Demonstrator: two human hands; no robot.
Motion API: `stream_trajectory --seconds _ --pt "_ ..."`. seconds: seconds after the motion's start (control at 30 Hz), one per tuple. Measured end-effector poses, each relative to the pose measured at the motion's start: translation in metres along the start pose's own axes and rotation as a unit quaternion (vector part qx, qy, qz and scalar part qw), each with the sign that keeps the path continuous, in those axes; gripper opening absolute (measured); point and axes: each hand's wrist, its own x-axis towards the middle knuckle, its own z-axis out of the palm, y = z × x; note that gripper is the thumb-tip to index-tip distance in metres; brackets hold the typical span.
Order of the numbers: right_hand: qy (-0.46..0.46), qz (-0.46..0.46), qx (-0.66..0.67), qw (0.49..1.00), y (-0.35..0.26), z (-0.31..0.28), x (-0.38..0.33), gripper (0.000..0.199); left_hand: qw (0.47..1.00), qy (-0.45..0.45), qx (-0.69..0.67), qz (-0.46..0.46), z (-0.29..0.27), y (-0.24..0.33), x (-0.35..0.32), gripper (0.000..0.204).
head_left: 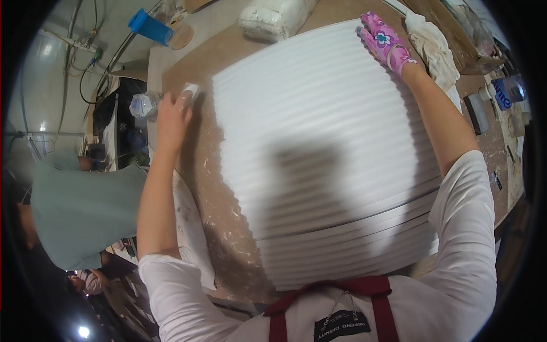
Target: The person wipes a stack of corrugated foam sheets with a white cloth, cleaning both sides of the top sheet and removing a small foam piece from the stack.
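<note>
A large white ribbed panel [325, 148] lies flat on a paint-spattered brown worktable [205, 165]. My right hand [386, 44], in a pink flowered glove, rests fingers spread on the panel's far right corner. My bare left hand [172, 117] is off the panel's left edge, closed around a small white block [191, 91] that touches the tabletop. My head's shadow falls across the middle of the panel.
A white lumpy bag [273, 20] and a blue cup [149, 27] sit at the far side. A crumpled white rag [433, 48] lies right of the panel, with tools and a blue-labelled bottle [507, 91] beyond. A person in a grey top [80, 211] stands on my left.
</note>
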Motion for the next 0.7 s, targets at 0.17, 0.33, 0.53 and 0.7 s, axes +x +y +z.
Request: stream_trajectory --seconds 0.17,0.33,0.53,0.7 --pt "0.006 -0.014 -0.026 1.0 0.001 0.004 -0.001 0.054 0.996 0.008 -0.071 0.055 0.017 0.043 0.018 0.037" --pt "0.001 -0.01 0.007 1.0 0.004 0.005 0.0 0.054 0.999 0.0 0.037 0.027 0.023 -0.019 -0.021 0.035" --pt "0.196 -0.132 -0.106 0.966 -0.008 -0.003 -0.001 0.05 0.721 0.078 -0.575 -0.379 -0.01 0.031 -0.019 0.031" --pt "-0.151 -0.01 0.436 0.887 -0.119 -0.073 -0.075 0.045 0.414 0.02 -0.854 -0.316 -0.042 0.127 -0.023 0.028"
